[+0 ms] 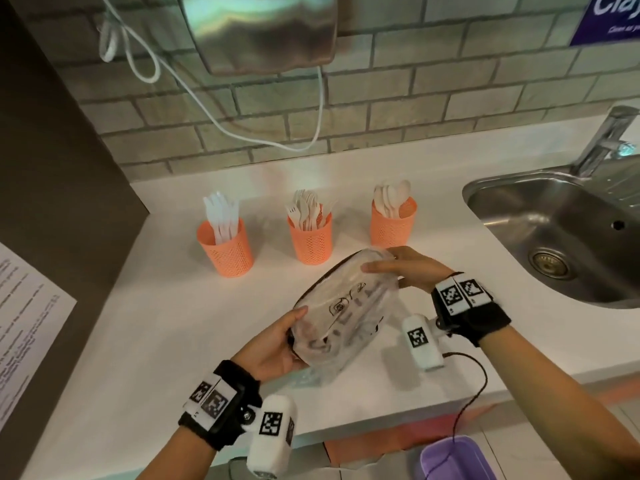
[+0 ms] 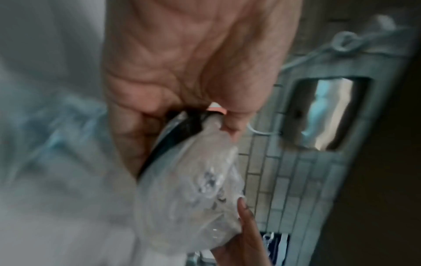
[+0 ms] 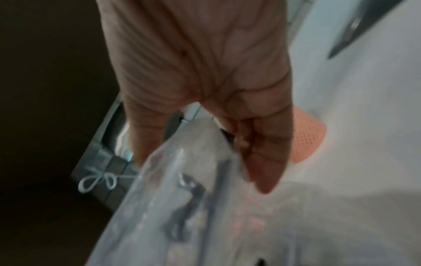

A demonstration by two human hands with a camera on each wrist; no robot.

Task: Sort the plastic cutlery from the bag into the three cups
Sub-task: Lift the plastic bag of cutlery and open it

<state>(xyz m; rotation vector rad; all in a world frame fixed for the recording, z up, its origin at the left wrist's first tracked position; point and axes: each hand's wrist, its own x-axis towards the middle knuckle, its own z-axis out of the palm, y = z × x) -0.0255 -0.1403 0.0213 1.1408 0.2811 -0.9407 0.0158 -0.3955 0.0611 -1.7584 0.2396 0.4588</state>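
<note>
A clear plastic bag [image 1: 343, 306] with a dark zip edge and black print is held just above the white counter [image 1: 156, 323]. My left hand [image 1: 277, 341] grips its near end, thumb on top. At the far end my right hand [image 1: 405, 268] holds it, fingers over the top. The left wrist view shows the bag [image 2: 193, 189] pinched at its dark edge; the right wrist view shows the bag [image 3: 182, 189] between thumb and fingers. Behind stand three orange mesh cups: the left cup [image 1: 227, 249] with knives, the middle cup [image 1: 311, 239] with forks, the right cup [image 1: 393, 221] with spoons.
A steel sink [image 1: 561, 230] with a tap [image 1: 606, 143] lies at the right. On the brick wall hang a metal dispenser [image 1: 259, 29] and a white cord [image 1: 214, 116]. A printed sheet [image 1: 20, 323] sits at the left, a purple tub [image 1: 453, 459] below the counter edge.
</note>
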